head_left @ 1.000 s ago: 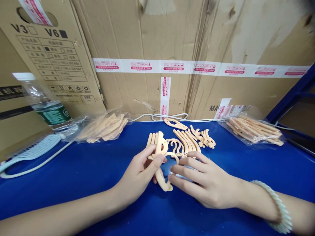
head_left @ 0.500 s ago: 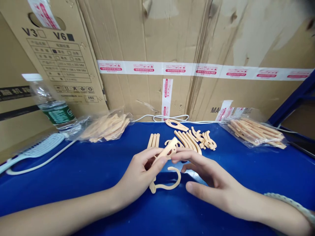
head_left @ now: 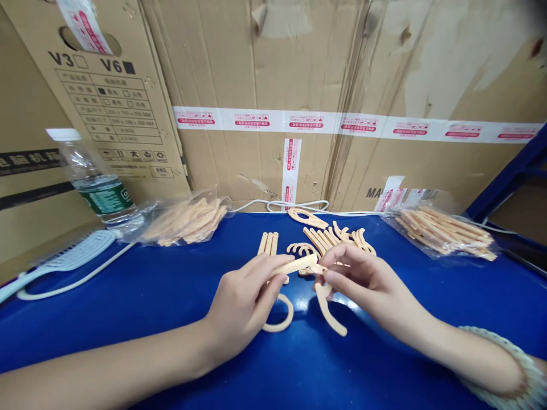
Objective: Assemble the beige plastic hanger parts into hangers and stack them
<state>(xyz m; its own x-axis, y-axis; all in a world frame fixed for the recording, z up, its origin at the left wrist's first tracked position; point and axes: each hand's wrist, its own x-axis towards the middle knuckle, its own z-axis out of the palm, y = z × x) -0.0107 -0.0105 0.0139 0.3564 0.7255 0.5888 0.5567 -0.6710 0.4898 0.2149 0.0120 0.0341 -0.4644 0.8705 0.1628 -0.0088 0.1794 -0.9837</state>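
Note:
My left hand (head_left: 241,302) pinches a beige folding hanger (head_left: 299,264) between thumb and fingers. The hanger's round hook (head_left: 291,316) curls out below that hand. At its other end, my right hand (head_left: 370,285) grips the joint with thumb and fingertips. A curved hanger arm (head_left: 332,316) hangs down from the right fingertips, over the table. Just behind the hands lie straight hanger arms (head_left: 268,244), a row of curved arms (head_left: 318,239) and several hooks (head_left: 303,248); my fingers hide part of them.
Bags of beige parts lie at the left (head_left: 188,225) and right (head_left: 448,230) of the blue table (head_left: 205,376). A water bottle (head_left: 106,196) and a light blue hairbrush (head_left: 77,250) are at far left. A white cable (head_left: 294,204) runs along the cardboard (head_left: 239,159) behind.
My right hand has closed on the hanger's right end. The hanger has swung lower and flatter, and a curved arm now hangs below my right fingers.

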